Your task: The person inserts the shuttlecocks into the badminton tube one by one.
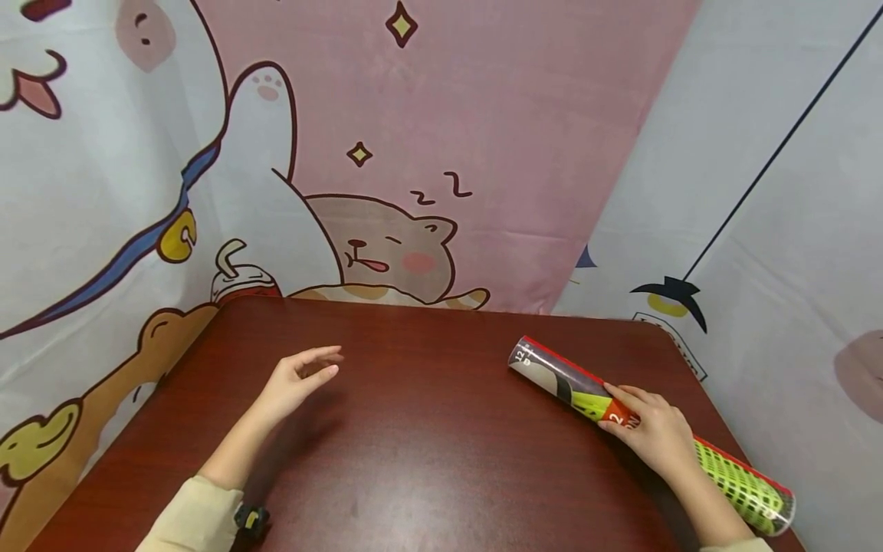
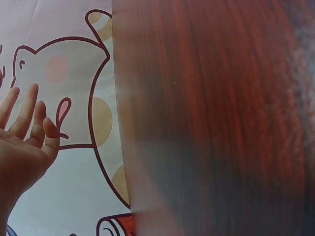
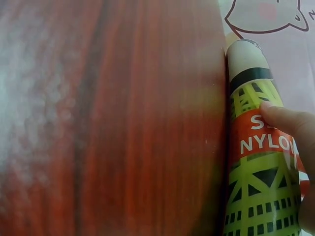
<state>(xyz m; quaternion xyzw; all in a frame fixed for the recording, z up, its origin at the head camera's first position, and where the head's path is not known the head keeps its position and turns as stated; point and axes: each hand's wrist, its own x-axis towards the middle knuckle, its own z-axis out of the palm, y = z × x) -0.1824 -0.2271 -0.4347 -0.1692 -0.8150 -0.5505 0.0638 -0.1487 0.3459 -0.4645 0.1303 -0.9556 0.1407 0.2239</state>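
Note:
A long tube of nylon shuttlecocks (image 1: 741, 479) lies slantwise at the right side of the table, yellow-green with a grey-and-white far end and a red band. My right hand (image 1: 654, 429) grips it around the middle, thumb and fingers on either side. In the right wrist view, white lettering shows on the red band (image 3: 251, 142), with the thumb pressed beside it. My left hand (image 1: 297, 383) is raised over the left part of the table and holds nothing. Its fingers (image 2: 27, 110) are loosely spread in the left wrist view.
The dark red-brown wooden table (image 1: 428, 429) has rounded far corners. A printed cloth (image 1: 517, 138) with cartoon animals hangs behind it and along both sides. A small black device (image 1: 251, 519) is on the left wrist, by the cream sleeve (image 1: 196, 517).

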